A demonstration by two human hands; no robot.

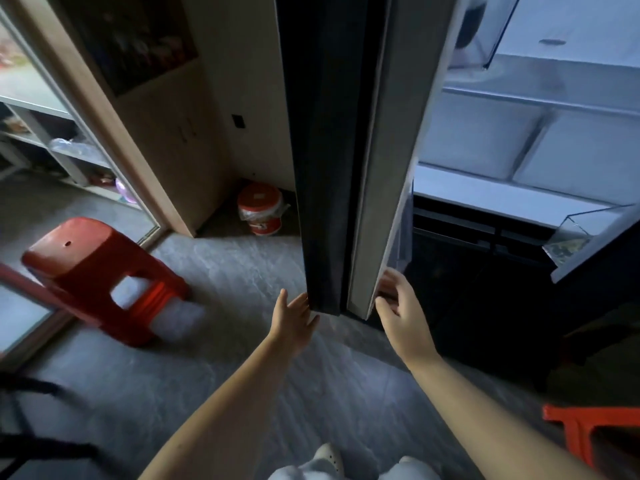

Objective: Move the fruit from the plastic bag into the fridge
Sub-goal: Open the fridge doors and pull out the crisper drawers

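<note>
The fridge stands open on the right, with pale drawers (540,147) and shelves showing inside. Its left door (346,150) swings out edge-on toward me, dark outside and pale on the inner edge. My left hand (292,322) lies with straight fingers against the door's dark outer face near its bottom corner. My right hand (403,311) is at the door's inner edge, fingers loosely curved and touching the seal side. Neither hand holds fruit. No plastic bag and no fruit are in view.
A red plastic stool (100,271) stands on the grey floor at left. A red-and-white bucket (261,213) sits in the corner by the wall. Another orange stool (588,431) is at lower right. The right fridge door's clear bin (581,237) juts out at right.
</note>
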